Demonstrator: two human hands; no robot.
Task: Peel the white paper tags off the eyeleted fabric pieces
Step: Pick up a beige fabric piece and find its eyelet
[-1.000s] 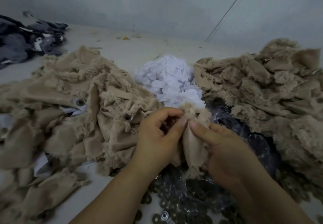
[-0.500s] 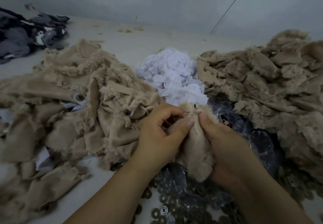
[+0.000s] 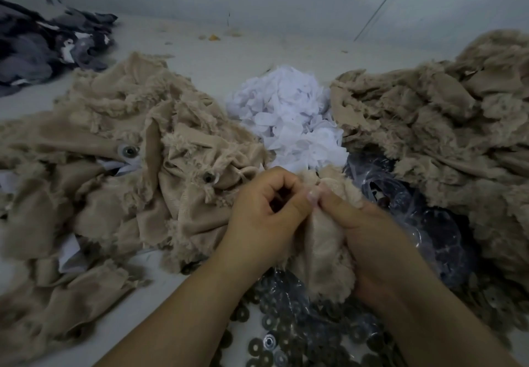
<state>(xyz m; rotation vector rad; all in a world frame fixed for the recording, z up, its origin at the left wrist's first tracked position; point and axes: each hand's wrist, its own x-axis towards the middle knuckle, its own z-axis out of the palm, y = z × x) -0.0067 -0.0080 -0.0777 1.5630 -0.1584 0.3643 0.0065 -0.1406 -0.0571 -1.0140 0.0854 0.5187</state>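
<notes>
Both hands hold one tan fuzzy fabric piece (image 3: 323,252) low in the middle of the view. My left hand (image 3: 266,212) has its fingers curled and its thumb pressed on the piece's top edge. My right hand (image 3: 369,238) grips the piece from the right, its thumb tip against the left thumb. No paper tag shows on this piece; the fingers hide its top. A heap of peeled white paper tags (image 3: 289,120) lies just beyond the hands. A tan fabric pile (image 3: 123,166) at the left shows two eyelets and bits of white paper.
Another tan fabric pile (image 3: 446,137) fills the right side. A clear plastic bag of dark metal eyelets (image 3: 423,223) sits right of the hands, and loose eyelets (image 3: 286,335) lie under my forearms. Dark grey cloth (image 3: 43,49) lies far left by the wall.
My thumbs have come together at the top edge of the fabric piece, and the left fingers have curled tighter. The piece sits a little lower between the hands.
</notes>
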